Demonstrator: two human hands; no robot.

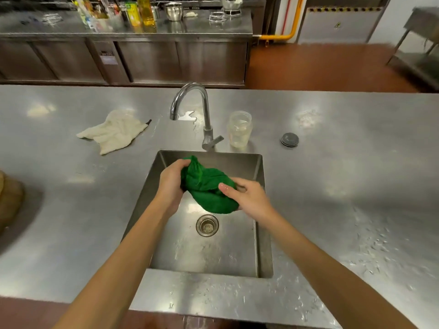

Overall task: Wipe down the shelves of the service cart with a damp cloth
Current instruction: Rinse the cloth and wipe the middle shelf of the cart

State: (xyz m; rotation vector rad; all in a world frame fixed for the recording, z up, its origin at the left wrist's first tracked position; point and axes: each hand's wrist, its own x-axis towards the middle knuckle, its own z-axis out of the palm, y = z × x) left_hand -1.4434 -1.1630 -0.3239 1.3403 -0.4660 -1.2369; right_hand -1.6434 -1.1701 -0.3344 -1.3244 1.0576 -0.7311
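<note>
A bunched green cloth [207,186] hangs over the steel sink [260,217], above the drain [207,225]. My left hand [169,184] grips its left end, fingers curled round the fabric. My right hand [247,195] holds its right end, thumb laid along the top. The curved tap [190,98] stands behind the sink with no water running from it. No service cart can be seen.
A crumpled white cloth [115,131] lies on the steel counter [344,176] left of the tap. A clear jar [239,129] and a dark round lid [289,139] sit to the right. Water drops cover the counter's front right. A brown object [8,200] sits at the left edge.
</note>
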